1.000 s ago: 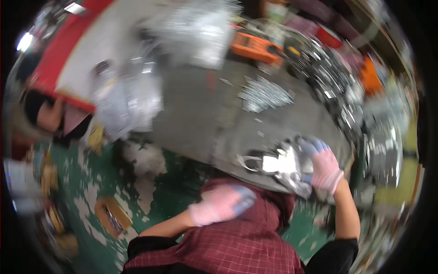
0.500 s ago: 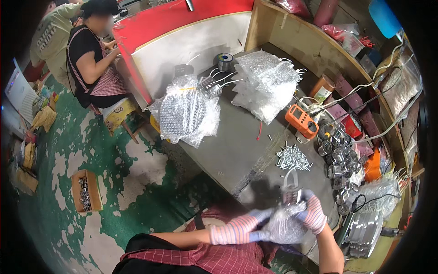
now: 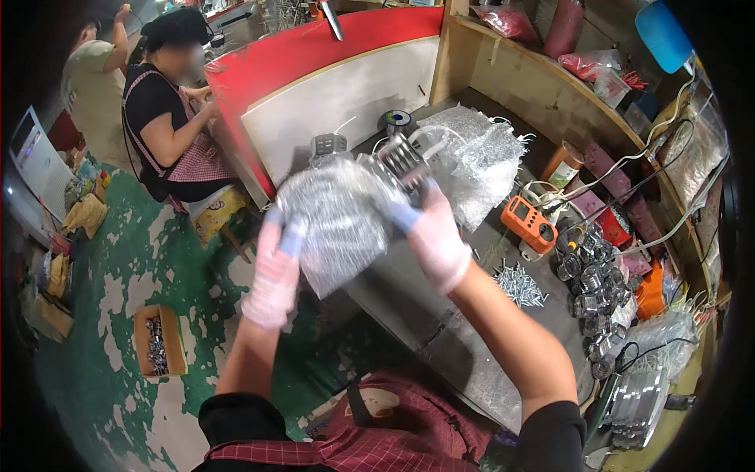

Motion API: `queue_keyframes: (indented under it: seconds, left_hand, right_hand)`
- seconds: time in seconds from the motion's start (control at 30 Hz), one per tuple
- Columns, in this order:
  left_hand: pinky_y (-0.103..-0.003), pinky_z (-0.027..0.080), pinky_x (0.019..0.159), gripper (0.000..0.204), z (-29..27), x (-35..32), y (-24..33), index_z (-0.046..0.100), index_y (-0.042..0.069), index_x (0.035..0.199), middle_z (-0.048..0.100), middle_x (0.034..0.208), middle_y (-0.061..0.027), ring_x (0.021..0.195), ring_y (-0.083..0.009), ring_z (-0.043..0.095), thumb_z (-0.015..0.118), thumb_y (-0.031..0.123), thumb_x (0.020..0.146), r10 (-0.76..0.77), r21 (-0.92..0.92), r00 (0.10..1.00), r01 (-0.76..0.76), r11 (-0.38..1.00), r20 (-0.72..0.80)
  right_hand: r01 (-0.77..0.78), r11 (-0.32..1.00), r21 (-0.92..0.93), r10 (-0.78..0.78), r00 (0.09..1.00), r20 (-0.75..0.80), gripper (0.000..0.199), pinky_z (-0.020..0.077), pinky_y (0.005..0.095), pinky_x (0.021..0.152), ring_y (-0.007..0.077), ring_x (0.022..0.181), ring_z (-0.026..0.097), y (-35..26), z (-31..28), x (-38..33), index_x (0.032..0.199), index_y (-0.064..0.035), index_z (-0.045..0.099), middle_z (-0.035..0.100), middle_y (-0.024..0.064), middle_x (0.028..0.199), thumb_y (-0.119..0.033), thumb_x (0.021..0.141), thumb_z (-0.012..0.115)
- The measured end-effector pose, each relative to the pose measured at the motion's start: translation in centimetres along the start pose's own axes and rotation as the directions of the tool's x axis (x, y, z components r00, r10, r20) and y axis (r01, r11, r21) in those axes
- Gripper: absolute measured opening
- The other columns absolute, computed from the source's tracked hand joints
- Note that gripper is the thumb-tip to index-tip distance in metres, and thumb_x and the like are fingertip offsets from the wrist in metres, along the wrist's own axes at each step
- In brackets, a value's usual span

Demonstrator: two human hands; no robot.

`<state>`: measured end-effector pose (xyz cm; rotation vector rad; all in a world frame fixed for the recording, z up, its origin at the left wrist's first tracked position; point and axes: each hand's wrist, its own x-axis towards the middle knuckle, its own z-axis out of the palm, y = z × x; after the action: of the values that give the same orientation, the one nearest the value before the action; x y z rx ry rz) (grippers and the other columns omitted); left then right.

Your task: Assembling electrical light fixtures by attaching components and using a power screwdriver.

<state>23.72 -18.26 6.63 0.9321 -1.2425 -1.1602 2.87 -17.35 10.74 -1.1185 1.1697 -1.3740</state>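
Note:
Both my hands, in striped pink and blue knit gloves, hold a clear bubble-wrapped package above the far left part of the workbench. My left hand is closed on its left edge. My right hand is closed at its right end, fingers partly hidden, next to a shiny slotted metal housing with a white cable. The package covers most of the wrapped pile under it. Behind it stands another slotted metal housing. To the right lies a stack of bubble-wrapped packages.
On the bench are a wire spool, an orange meter, a screw pile and several metal housings. A red-topped partition bounds the far side; a co-worker sits beyond it. A cardboard box stands on the floor.
My hands have carried the package and its metal housing from the near right bench edge up and left, over the wrapped pile. My view has shifted slightly.

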Motion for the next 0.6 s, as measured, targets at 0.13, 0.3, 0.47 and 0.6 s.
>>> queue_keyframes:
  seconds: [0.13,0.3,0.47,0.6]
  left_hand:
    - [-0.035,0.051,0.086,0.045,-3.2,5.9,-5.6,0.055,0.001,0.131,0.066,0.113,-0.0194,0.099,-0.0286,0.064,0.061,0.031,0.097,0.266,0.716,0.956,-0.098,0.692,-0.126]
    - [-0.034,0.052,0.09,0.049,-4.6,6.3,-11.2,0.05,0.012,0.141,0.053,0.138,-0.0232,0.112,-0.0325,0.063,0.063,0.022,0.095,0.304,0.777,0.95,-0.138,0.614,-0.071]
    - [-0.032,0.051,0.093,0.045,-2.2,6.1,-8.8,0.053,0.006,0.135,0.061,0.128,-0.0139,0.109,-0.0221,0.061,0.065,0.02,0.095,0.195,0.419,0.963,-0.102,0.902,-0.185]
    - [-0.033,0.05,0.094,0.045,-1.7,5.9,-7.1,0.053,0.003,0.132,0.06,0.127,-0.0106,0.108,-0.0198,0.059,0.068,0.02,0.093,0.103,0.048,0.984,-0.097,0.994,-0.146]
  right_hand:
    - [-0.058,0.994,-0.092,0.053,0.997,-0.051,0.084,0.0549,0.0337,0.07,0.0188,0.083,0.063,3.1,0.1,5.6,0.145,0.0024,0.035,0.065,0.0127,0.102,-0.016,0.078,0.082]
    - [0.132,0.958,-0.254,-0.138,0.99,-0.005,0.094,0.0509,0.0326,0.089,0.0195,0.095,0.061,5.5,-0.3,5.2,0.153,-0.0003,0.024,0.064,0.0153,0.109,-0.016,0.079,0.081]
    - [0.182,0.959,-0.218,-0.204,0.975,-0.083,0.095,0.0508,0.0327,0.085,0.0184,0.089,0.058,6.9,0.4,5.4,0.153,-0.0035,0.025,0.063,0.0115,0.102,-0.022,0.079,0.082]
    - [0.125,0.969,-0.215,-0.148,0.985,-0.092,0.095,0.0506,0.0345,0.085,0.0191,0.091,0.059,6.9,0.5,4.8,0.153,-0.0045,0.024,0.063,0.0112,0.101,-0.024,0.08,0.081]
